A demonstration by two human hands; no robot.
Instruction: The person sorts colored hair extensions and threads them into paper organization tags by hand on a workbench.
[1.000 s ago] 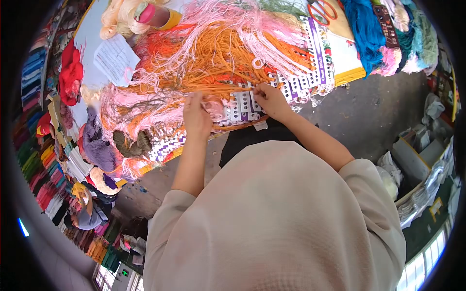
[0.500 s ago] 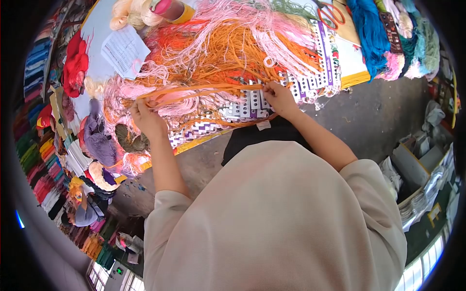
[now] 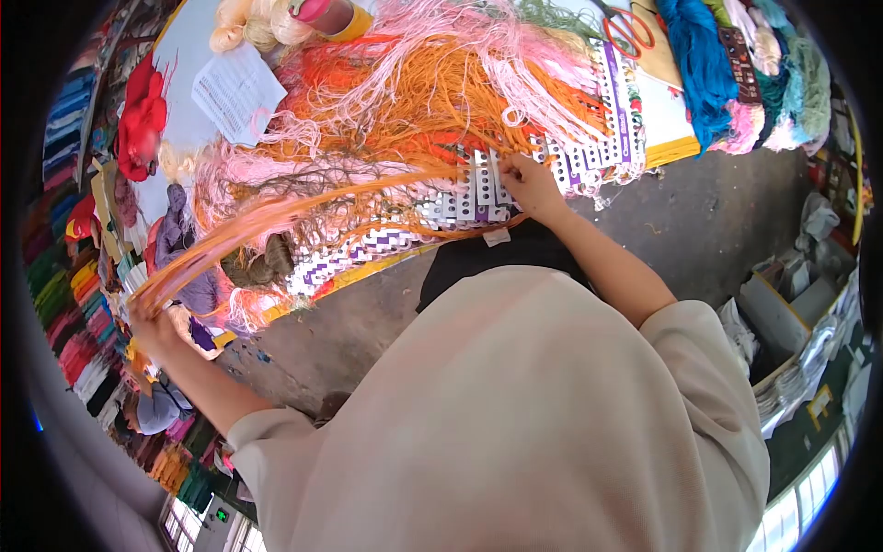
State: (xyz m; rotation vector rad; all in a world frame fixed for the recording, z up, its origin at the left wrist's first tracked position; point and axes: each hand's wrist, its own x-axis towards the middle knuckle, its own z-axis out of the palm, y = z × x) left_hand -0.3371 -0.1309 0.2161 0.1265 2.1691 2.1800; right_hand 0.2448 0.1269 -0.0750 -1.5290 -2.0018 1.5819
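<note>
A long bundle of orange thread stretches across the table. My left hand, a little blurred, is closed on its far left end, out past the table edge. My right hand pinches the other end beside the white punched cards, its fingertips partly hidden. Beneath the bundle lie loose pink threads and brownish strands. A big heap of orange thread spreads behind, with more hole-punched cards along its right side.
Red-handled scissors lie at the back right, near blue yarn. A written sheet and red yarn are at the left. Purple yarn and an olive skein sit at the table's front-left edge. Shelves of coloured yarn stand further left.
My left hand has swung out to the left and toward me, drawing the orange thread out lengthwise. My right hand has stayed in nearly the same place by the cards.
</note>
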